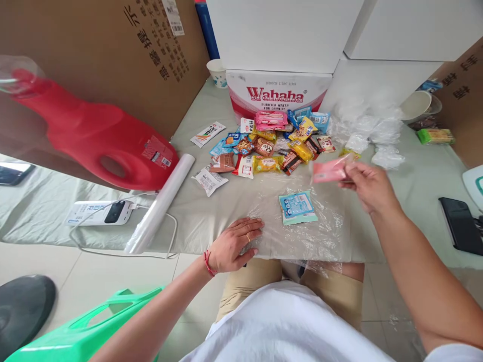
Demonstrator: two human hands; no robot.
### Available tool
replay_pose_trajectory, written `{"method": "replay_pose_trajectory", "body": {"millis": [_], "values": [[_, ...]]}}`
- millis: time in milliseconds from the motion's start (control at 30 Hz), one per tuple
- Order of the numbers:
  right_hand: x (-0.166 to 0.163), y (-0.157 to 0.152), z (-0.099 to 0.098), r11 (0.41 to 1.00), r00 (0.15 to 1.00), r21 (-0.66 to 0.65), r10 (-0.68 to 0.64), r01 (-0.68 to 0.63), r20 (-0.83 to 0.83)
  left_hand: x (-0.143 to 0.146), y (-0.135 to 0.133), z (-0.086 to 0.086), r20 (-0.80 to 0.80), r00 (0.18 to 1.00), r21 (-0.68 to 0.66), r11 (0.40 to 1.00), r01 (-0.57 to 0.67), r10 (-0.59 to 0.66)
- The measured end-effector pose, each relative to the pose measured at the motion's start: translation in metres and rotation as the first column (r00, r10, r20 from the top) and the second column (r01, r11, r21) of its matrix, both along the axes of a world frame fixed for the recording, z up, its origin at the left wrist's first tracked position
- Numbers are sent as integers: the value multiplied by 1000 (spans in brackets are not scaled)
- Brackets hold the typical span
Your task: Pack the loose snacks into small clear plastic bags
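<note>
A pink snack packet point(327, 172), slightly blurred, is pinched by one end in my right hand point(368, 183), above the right part of the table. My left hand point(238, 241) lies flat near the table's front edge, fingers stretched out, touching the left side of a sheet of clear plastic film point(328, 226). On that film rests a light blue snack packet point(298, 207), between my two hands. Beyond it spreads a pile of wrapped snacks point(267, 163) in yellow, brown, pink, blue and white wrappers.
Behind the pile stands a Wahaha carton point(279, 95). Bunched clear plastic bundles point(372, 125) sit to its right. On the left are a roll of clear film point(160, 206), a white power bank point(98, 213) with a cable and a big red jug point(109, 136). A black phone point(462, 223) lies far right.
</note>
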State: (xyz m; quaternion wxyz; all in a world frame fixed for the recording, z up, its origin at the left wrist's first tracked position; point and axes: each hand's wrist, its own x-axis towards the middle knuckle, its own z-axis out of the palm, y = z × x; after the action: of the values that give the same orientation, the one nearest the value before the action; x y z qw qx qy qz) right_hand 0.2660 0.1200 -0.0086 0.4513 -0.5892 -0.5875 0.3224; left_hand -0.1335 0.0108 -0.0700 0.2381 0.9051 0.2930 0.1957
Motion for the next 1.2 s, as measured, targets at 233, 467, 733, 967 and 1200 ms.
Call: {"method": "replay_pose_trajectory", "body": {"millis": [233, 467, 733, 967, 1200], "values": [[-55, -43, -21, 868, 971, -436, 222, -239, -91, 0, 0, 1, -2, 1000, 16, 1000, -3, 3], [-53, -45, 7, 987, 674, -29, 128, -156, 727, 1, 0, 1, 3, 1000, 21, 1000, -10, 10], [-84, -34, -7, 712, 289, -335, 601, -616, 746, 1, -1, 1, 15, 1000, 4, 1000, -13, 13], [-77, -54, -15, 742, 309, -319, 572, -590, 760, 1, 0, 1, 35, 999, 30, 999, -15, 14], [-90, -73, -26, 865, 431, -253, 446, -434, 784, 0, -12, -3, -26, 999, 207, 978, -33, 39]]}}
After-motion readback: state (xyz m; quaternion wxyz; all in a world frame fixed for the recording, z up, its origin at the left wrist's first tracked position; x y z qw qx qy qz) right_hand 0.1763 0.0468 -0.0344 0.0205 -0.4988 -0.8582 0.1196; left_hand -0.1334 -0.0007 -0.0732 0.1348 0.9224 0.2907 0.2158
